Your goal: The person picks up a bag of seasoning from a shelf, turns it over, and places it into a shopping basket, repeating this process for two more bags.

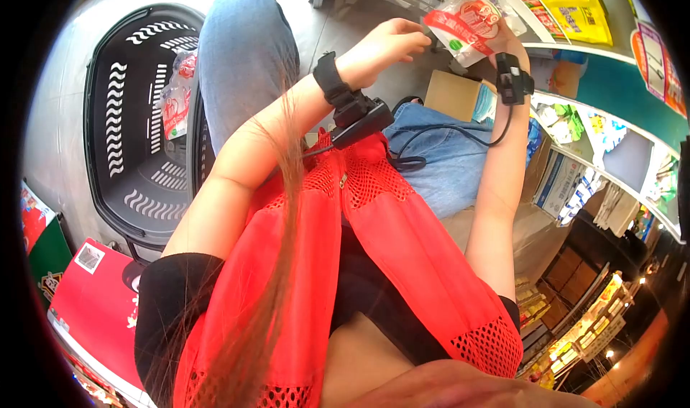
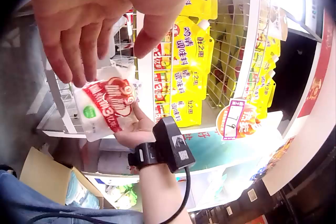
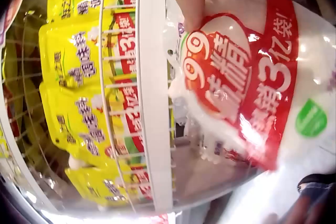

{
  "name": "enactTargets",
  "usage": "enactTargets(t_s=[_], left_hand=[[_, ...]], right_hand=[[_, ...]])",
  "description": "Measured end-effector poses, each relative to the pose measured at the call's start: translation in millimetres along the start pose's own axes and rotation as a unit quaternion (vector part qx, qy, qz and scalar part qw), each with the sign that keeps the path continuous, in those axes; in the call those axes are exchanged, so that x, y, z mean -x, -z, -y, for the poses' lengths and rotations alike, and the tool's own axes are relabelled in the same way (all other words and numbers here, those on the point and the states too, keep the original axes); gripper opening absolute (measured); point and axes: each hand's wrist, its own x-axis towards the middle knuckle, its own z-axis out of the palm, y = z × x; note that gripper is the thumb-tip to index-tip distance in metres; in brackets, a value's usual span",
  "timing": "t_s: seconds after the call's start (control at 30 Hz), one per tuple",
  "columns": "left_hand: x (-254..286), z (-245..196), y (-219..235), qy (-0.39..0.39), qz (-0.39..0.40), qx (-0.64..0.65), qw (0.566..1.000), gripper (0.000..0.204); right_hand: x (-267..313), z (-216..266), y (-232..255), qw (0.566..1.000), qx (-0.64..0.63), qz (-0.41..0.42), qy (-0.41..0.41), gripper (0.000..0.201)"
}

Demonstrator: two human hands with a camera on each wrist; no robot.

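A clear and white packet with red print [image 1: 467, 27] is gripped at its edge by my right hand [image 1: 514, 52], beside the shelf; its red band and green dot show large in the right wrist view, packet [image 3: 236, 71], thumb [image 3: 190, 3] pressed on it. My left hand [image 1: 384, 48] is held out just left of the packet, fingers loosely extended, holding nothing. From the left wrist view, the left hand [image 2: 100, 8] hangs above the packet [image 2: 107, 103]; whether a fingertip touches it I cannot tell.
A black basket [image 1: 136, 185] with similar packets [image 1: 177, 99] in it stands at the left. Yellow pouches [image 2: 191, 50] fill a wire rack at the right, with a round price tag [image 2: 237, 121]. An open cardboard box [image 1: 451, 95] sits below the shelf. A cable [image 1: 460, 129] crosses the lap.
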Motion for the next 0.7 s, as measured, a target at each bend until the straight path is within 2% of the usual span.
enactTargets(t_s=[0.03, 0.1, 0.13, 0.17, 0.23, 0.3, 0.4, 0.57, 0.7], left_hand=[[2.3, -3.1, -0.7, -0.003, -0.005, 0.004, 1.000, 0.040], [5.1, -8.2, -1.0, -0.004, 0.037, -0.015, 0.999, 0.039], [3.9, -6.2, -1.2, -0.005, 0.037, -0.013, 0.999, 0.036], [3.4, -6.0, -0.7, -0.008, 0.031, -0.010, 0.999, 0.036], [3.2, -7.6, 1.6, -0.011, 0.047, -0.027, 0.998, 0.033], [3.6, -8.8, 1.8, -0.013, 0.027, -0.023, 0.999, 0.030], [5.3, -11.0, 5.2, -0.012, 0.035, -0.005, 0.999, 0.026], [5.1, -11.2, 3.7, -0.011, 0.033, 0.023, 0.999, 0.026], [2.7, -2.2, 1.2, -0.057, 0.044, 0.041, 0.997, 0.023]], right_hand=[[-1.8, 4.7, 2.9, 0.998, -0.056, 0.006, -0.034, 0.033], [-12.3, 1.7, 2.8, 0.999, -0.036, -0.028, 0.011, 0.029], [-29.4, -3.3, 19.4, 0.999, -0.032, -0.023, 0.009, 0.029], [-53.6, -8.2, 42.0, 0.999, 0.020, -0.044, 0.019, 0.028], [-59.6, -6.3, 20.9, 0.995, 0.074, -0.058, 0.028, 0.027], [-57.8, -9.3, -5.4, 0.955, 0.112, -0.202, 0.188, 0.026], [-80.9, -12.2, 3.3, 0.976, 0.024, -0.147, 0.158, 0.028], [-116.9, -13.2, 39.0, 0.990, -0.011, -0.113, 0.079, 0.031], [-139.5, -18.5, 64.4, 0.995, -0.028, -0.093, 0.028, 0.033]])
